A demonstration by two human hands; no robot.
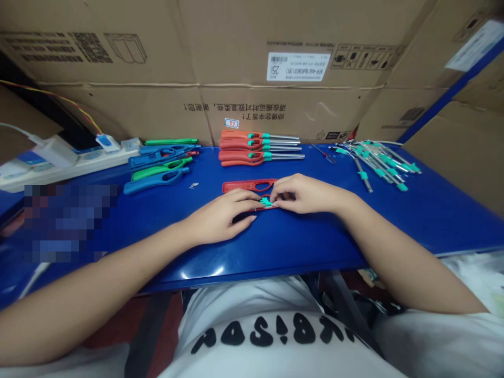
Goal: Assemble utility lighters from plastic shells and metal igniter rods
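Nearest: white shirt with bold black lettering (271,331), close to the near edge of a glossy blue tabletop (252,262) (two bright glints of light by that edge). Reddish floor (112,317) shows below.

On the tabletop, a narrow red plastic handle shell (260,209), partly hidden by both hands, with a small teal plastic piece (266,201) in it. This red shell is the landmark for what follows. Left hand (226,215) reaches in from its left: fingers laid over the shell, thumb spread apart from them. Right hand (299,194) comes from its right, thumb and index fingertips drawn close at the teal piece; whether they grip it, cannot tell.

Just beyond the landmark, a second red plastic handle half with an oval opening (238,186). To its left, tiny metal bits (193,185), then blue and green plastic handle shells (155,178); farther left, a long white power strip (96,158) with leads plugged in.

Farther beyond, orange-red handles with slim silver rods (238,156), rods pointing right. Beyond and well to the right, a loose heap of silver metal tubes with teal fittings (388,163).

Farthest: a wall of brown corrugated cardboard (157,105), its print upside down, bearing a white printed label (298,66).
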